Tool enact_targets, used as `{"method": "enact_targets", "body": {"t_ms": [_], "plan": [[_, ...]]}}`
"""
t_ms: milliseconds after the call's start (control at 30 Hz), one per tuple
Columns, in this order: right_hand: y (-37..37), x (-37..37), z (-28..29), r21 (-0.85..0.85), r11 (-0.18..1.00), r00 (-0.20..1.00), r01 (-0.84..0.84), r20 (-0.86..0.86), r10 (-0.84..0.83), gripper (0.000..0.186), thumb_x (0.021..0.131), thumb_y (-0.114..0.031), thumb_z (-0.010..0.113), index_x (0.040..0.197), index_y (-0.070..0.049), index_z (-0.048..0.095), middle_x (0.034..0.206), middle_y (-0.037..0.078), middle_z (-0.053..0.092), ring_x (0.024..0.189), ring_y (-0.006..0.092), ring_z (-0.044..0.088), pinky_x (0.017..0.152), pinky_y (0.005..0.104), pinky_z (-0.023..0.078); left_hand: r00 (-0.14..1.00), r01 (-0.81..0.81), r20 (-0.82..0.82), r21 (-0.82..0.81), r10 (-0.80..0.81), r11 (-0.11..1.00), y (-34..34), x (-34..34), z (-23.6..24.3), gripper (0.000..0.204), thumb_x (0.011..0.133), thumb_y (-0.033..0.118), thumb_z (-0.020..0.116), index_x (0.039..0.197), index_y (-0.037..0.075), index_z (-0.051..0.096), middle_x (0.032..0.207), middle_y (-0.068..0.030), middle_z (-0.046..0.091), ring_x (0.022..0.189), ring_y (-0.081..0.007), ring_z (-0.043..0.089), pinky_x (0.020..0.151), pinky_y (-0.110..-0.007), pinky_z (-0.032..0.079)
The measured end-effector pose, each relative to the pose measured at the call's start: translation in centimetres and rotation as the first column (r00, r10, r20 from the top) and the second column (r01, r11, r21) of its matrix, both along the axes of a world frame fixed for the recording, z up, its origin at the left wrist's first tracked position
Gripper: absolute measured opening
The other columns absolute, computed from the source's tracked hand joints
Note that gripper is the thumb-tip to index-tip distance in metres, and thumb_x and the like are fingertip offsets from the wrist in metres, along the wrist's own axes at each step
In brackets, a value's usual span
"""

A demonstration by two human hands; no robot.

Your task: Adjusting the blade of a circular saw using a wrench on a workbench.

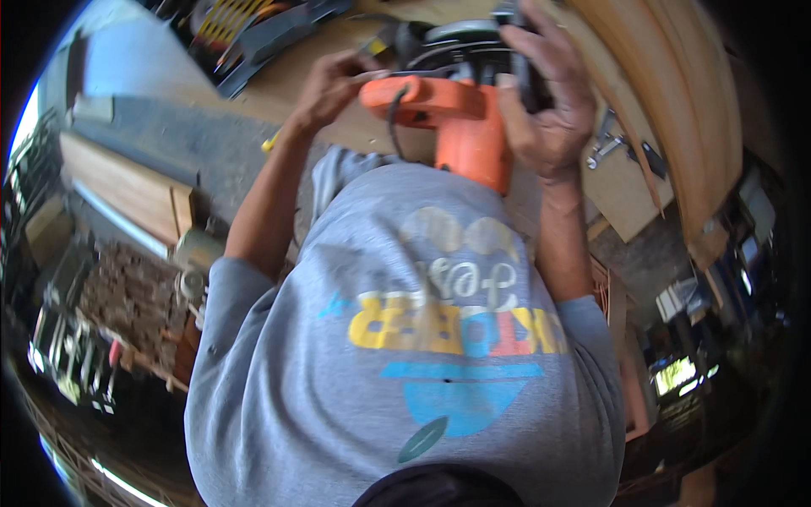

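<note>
An orange circular saw (473, 148) with a black base and guard lies in front of my body, its motor end toward my shirt. My right hand (553, 106) grips the black part on the saw's right side, thumb toward the orange housing and fingers up over the edge. At the far end of the orange handle, my left hand (334, 89) has its fingers bent together in a pinch against the saw's edge. Exactly what those fingertips press is hidden. A dark cord (393, 122) loops down from the handle.
A dark tray of tools (262, 42) sits at the far left on the worktop. Long curved wooden boards (676, 93) stand along the right. Wrenches (606, 148) lie on a wood panel (629, 198) near them. A plank (127, 182) is at left.
</note>
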State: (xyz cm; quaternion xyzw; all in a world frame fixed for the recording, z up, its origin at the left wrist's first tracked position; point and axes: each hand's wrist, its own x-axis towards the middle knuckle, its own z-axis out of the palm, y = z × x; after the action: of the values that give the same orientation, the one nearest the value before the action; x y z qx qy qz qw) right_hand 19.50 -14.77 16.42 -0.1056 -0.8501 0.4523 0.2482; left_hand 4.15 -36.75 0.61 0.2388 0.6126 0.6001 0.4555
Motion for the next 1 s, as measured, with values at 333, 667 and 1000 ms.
{"method": "enact_targets", "body": {"t_ms": [333,667,1000], "plan": [[1.4,-1.2,-1.9,-0.009,0.999,0.999,0.036,-0.041,-0.036,0.066,0.067,0.009,0.07,0.129,-0.013,0.069,0.145,0.011,0.058,0.121,0.0255,0.063,0.103,0.0334,0.052,0.947,-0.196,0.234,-0.124,0.221,0.973,-3.4,-7.5,1.7,0.007,0.096,0.006,0.07,0.094,0.001,0.065,0.081,-0.0099,0.068,0.07,-0.0168,0.061,0.07,-0.027,0.05],[1.0,3.3,-3.2,0.098,0.988,0.993,0.12,-0.029,-0.117,0.054,0.085,-0.028,0.076,0.133,-0.007,0.064,0.141,0.016,0.058,0.122,0.033,0.061,0.106,0.0418,0.05,0.858,-0.29,0.412,-0.104,0.306,0.951,-3.0,-3.0,1.0,0.006,0.099,0.006,0.067,0.1,0.001,0.064,0.091,-0.012,0.07,0.077,-0.018,0.065,0.075,-0.029,0.052],[4.2,12.0,-9.9,-0.054,0.756,0.755,0.652,0.147,-0.64,0.04,0.091,-0.028,0.072,0.121,-0.001,0.069,0.12,0.015,0.069,0.104,0.0271,0.067,0.092,0.0361,0.053,0.77,-0.413,0.478,-0.133,0.424,0.901,-1.1,1.4,1.3,0.007,0.103,0.008,0.061,0.106,0.002,0.062,0.098,-0.012,0.068,0.085,-0.0163,0.065,0.082,-0.028,0.053]]}}
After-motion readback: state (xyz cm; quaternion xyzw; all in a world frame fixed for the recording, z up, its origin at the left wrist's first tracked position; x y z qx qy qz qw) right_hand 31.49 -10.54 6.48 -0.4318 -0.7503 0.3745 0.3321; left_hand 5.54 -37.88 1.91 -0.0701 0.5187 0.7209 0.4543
